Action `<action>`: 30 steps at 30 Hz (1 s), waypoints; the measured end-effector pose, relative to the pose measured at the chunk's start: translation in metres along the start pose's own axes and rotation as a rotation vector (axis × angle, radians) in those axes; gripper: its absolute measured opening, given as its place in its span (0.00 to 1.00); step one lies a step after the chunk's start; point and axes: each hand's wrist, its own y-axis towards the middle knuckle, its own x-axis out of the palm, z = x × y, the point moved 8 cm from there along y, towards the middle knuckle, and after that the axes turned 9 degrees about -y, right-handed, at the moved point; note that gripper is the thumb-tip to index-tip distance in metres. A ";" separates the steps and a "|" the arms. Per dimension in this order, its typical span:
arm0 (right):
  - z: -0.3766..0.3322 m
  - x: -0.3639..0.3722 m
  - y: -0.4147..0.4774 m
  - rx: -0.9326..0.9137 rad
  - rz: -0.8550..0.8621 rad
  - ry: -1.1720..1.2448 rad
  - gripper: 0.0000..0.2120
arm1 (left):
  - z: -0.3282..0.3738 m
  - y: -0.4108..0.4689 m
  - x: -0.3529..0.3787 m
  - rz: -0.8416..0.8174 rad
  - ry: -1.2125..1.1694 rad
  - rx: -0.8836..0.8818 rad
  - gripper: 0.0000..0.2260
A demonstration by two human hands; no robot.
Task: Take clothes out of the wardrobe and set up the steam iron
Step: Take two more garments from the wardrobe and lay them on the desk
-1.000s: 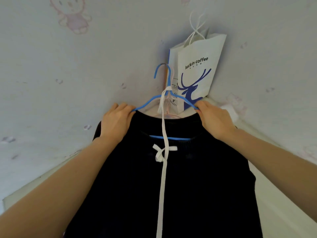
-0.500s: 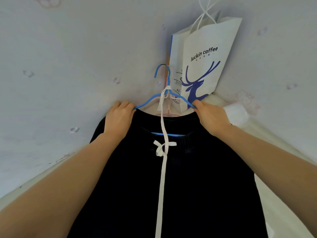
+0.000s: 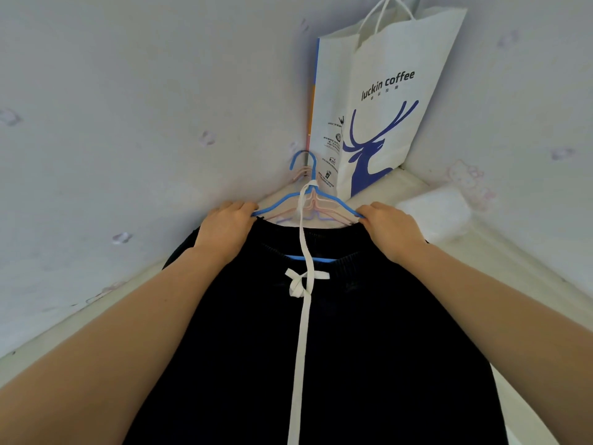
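A black garment (image 3: 321,348) with a white drawstring (image 3: 301,316) hangs on a blue hanger (image 3: 279,202) in the middle of the view. My left hand (image 3: 227,229) grips the garment's top left corner at the hanger's left end. My right hand (image 3: 390,229) grips the top right corner at the hanger's right end. Pink hangers (image 3: 316,207) lie just behind the blue one. No steam iron is in view.
A white paper bag (image 3: 385,101) with a blue deer print stands in the wall corner behind the hangers. A white soft bundle (image 3: 436,213) lies to the right on a pale ledge (image 3: 513,268). Patterned wallpaper (image 3: 128,123) covers both walls.
The view has tilted down and moved nearer to the corner, so the paper bag looks bigger and higher. Both hands keep the same grip on the garment's top corners.
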 end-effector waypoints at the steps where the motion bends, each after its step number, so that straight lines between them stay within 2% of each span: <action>1: 0.001 0.003 -0.001 -0.006 -0.018 0.002 0.10 | -0.001 0.000 0.003 -0.040 0.003 0.002 0.12; 5: 0.000 0.013 0.001 -0.012 -0.129 -0.002 0.12 | -0.002 0.004 0.012 -0.196 0.096 -0.025 0.13; 9: 0.003 0.013 0.002 -0.006 -0.183 0.049 0.14 | 0.001 0.006 0.008 -0.210 0.129 -0.113 0.14; 12: 0.006 0.003 -0.010 0.016 -0.139 0.076 0.14 | 0.007 -0.006 0.002 -0.160 0.114 -0.128 0.16; 16: -0.004 -0.014 -0.040 0.037 -0.082 0.062 0.19 | 0.022 -0.032 -0.010 -0.011 0.030 -0.069 0.17; 19: -0.016 -0.020 -0.065 0.044 -0.038 0.003 0.23 | 0.037 -0.058 -0.012 0.029 0.001 -0.039 0.18; 24: -0.037 -0.018 -0.127 0.097 -0.122 -0.016 0.28 | 0.063 -0.113 -0.005 -0.095 -0.050 -0.110 0.25; 30: -0.073 -0.018 -0.216 0.120 -0.159 0.037 0.28 | 0.098 -0.198 -0.002 -0.198 -0.098 -0.071 0.25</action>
